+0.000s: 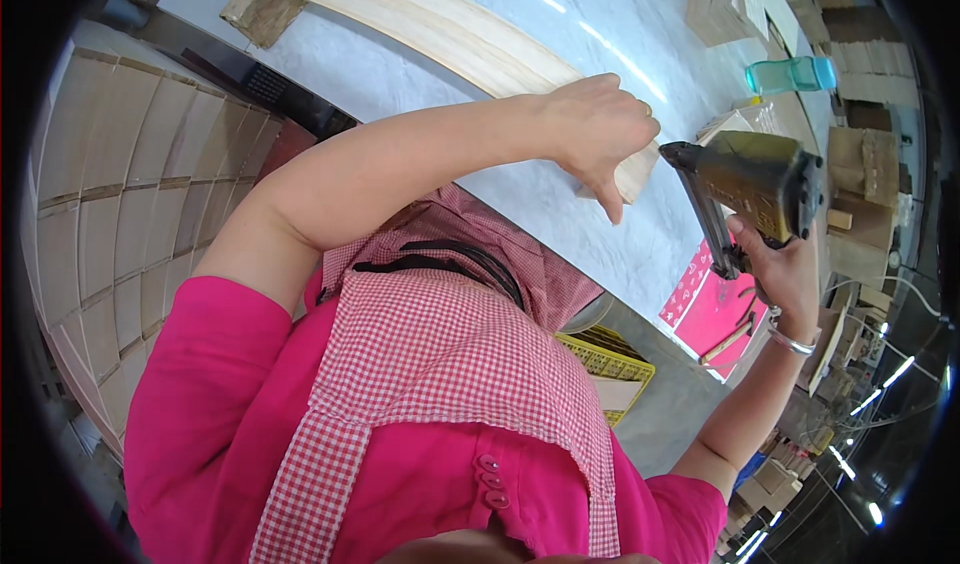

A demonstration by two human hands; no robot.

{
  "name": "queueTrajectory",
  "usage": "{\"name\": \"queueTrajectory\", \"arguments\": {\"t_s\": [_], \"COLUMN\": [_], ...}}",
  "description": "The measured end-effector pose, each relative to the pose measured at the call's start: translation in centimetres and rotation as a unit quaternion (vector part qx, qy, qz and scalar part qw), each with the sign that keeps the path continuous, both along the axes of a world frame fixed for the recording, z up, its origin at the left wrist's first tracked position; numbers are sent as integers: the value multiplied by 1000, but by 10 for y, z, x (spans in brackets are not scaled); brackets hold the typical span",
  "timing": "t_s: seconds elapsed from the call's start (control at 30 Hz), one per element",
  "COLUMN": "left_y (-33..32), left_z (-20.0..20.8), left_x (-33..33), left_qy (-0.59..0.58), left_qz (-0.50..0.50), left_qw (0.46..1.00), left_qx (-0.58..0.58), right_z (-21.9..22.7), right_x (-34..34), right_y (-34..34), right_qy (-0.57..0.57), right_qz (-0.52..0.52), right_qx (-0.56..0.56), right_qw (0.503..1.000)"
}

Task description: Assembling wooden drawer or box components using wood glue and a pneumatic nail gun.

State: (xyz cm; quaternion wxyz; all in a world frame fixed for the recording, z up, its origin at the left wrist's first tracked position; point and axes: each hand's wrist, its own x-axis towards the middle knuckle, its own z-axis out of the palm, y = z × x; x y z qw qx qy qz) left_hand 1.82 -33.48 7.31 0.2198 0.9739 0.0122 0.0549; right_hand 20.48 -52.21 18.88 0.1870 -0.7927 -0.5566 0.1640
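A long, pale wooden board (430, 26) lies across the light marbled table, its far left end over a brownish wood block (262, 14). My left hand (603, 129) is closed over the board's near right end, thumb pointing down toward the table edge; the fingertips are hidden. In my right hand (790, 279) is a staple gun (752, 179), held by its handle. Its dark nose is raised to the right of my left hand, just apart from it. Part of a wood piece (637, 172) shows beneath my left hand.
A stack of small wooden pieces (722, 14) and a turquoise bottle (790, 76) stand at the far right. Closer, a hammer (728, 342) lies on a pink sheet (715, 309). A yellow crate (640, 369) is below the table; stacked panels (120, 184) rise at left.
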Motion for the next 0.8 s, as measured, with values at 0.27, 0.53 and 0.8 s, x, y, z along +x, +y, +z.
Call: {"name": "queueTrajectory", "arguments": {"t_s": [0.27,0.53,0.8], "left_y": [60,110,160], "left_z": [10,14,54], "left_x": [-48,-75,-99], "left_qy": [5,22,346], "left_qz": [42,63,83], "left_qw": [999,986,934], "left_qx": [-2,-155,-32], "right_z": [-47,-148,-189], "right_x": [42,99,94], "right_y": [-102,-214,-227], "right_qy": [44,-246,-210], "right_qz": [-206,-210,-428], "right_qx": [39,-62,-68], "right_qw": [977,944,876]}}
